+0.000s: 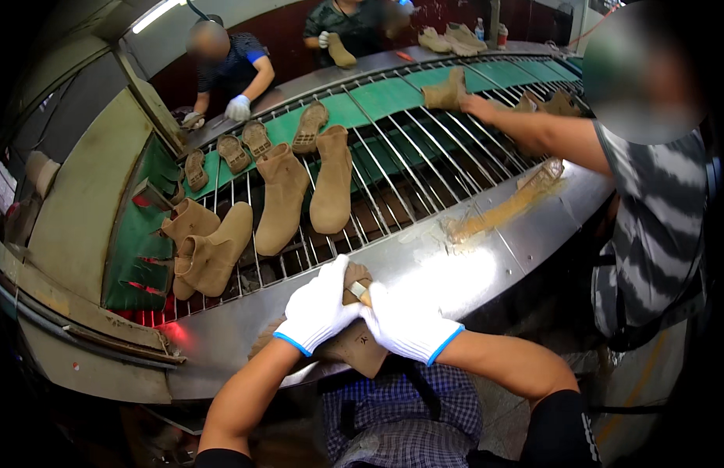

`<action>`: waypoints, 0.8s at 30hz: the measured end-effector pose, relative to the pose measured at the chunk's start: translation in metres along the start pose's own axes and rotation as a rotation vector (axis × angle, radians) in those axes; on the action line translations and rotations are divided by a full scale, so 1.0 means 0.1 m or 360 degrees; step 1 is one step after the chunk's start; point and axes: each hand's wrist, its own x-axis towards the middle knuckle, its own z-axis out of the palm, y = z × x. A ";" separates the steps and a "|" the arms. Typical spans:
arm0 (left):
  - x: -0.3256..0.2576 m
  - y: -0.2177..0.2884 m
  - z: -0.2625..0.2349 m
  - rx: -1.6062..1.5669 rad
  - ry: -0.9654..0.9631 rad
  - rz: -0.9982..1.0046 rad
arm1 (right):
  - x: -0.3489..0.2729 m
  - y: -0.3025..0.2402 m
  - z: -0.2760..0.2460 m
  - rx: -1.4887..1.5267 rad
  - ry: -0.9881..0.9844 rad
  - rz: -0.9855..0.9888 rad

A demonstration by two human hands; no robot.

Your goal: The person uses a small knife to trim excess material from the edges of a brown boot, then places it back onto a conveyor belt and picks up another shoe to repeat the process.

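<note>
My left hand, in a white knit glove with a blue cuff, is closed around a tan boot at the front edge of the metal ledge. The boot lies tilted, its shaft opening toward my apron. My right hand, gloved the same way, grips a small tool with a pale flat band and a yellowish handle; its tip meets a brown part between my hands. I cannot make out the tool's exact kind. A brown sole shows partly behind my left wrist.
Tan boots and loose soles lie on a rod conveyor with a green belt. Red light glows by the green flaps at left. Yellowish glue smears the metal ledge. A co-worker's arm reaches in from the right; others work opposite.
</note>
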 end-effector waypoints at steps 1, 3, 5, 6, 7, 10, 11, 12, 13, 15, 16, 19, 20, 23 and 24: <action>0.00 0.00 0.01 0.0011 0.0021 0.0013 | -0.05 -0.06 0.02 -0.0028 -0.0027 -0.0011; -0.04 -0.01 0.02 0.0095 0.0070 0.0071 | -0.17 -0.24 -0.02 -0.0098 -0.0082 -0.0026; -0.04 0.01 0.01 0.0122 0.0045 0.0033 | -0.16 -0.17 -0.01 0.0004 -0.0127 0.0011; -0.06 -0.03 0.02 0.0134 0.0052 0.0051 | -0.13 -0.14 -0.06 0.0042 -0.0152 0.0010; -0.06 -0.01 0.00 0.0137 0.0030 0.0045 | -0.09 -0.09 -0.10 0.0078 -0.0170 0.0014; -0.09 0.04 -0.08 0.0135 -0.0053 0.0000 | -0.17 0.31 -0.11 0.0160 -0.0245 0.0307; -0.10 0.05 -0.10 0.0129 -0.0085 -0.0053 | -0.22 0.40 -0.11 0.0375 -0.0202 0.0457; -0.10 0.00 -0.08 0.0131 -0.0041 -0.0037 | -0.30 0.31 -0.19 0.0398 -0.0244 0.0684; -0.08 -0.02 -0.03 0.0125 -0.0018 0.0013 | -0.40 0.31 -0.14 0.0477 -0.0277 0.0527; -0.08 -0.04 -0.04 0.0140 -0.0027 0.0000 | -0.43 0.17 -0.13 0.0536 -0.0363 0.0559; -0.08 -0.04 -0.04 0.0148 -0.0035 -0.0002 | -0.36 0.11 -0.18 0.0730 -0.0222 0.0738; -0.04 0.02 -0.09 0.0188 -0.0112 0.0159 | -0.18 0.50 0.17 0.0550 -0.0211 0.0307; -0.02 0.06 -0.12 0.0153 -0.0191 0.0136 | -0.19 0.51 0.16 0.0443 -0.0252 0.0322; -0.08 -0.03 -0.15 0.0132 -0.0206 0.0207 | -0.20 0.33 0.00 0.0157 -0.0436 0.0377; -0.08 -0.02 -0.19 0.0175 -0.0236 0.0255 | -0.23 0.37 -0.01 0.0064 -0.0485 0.0408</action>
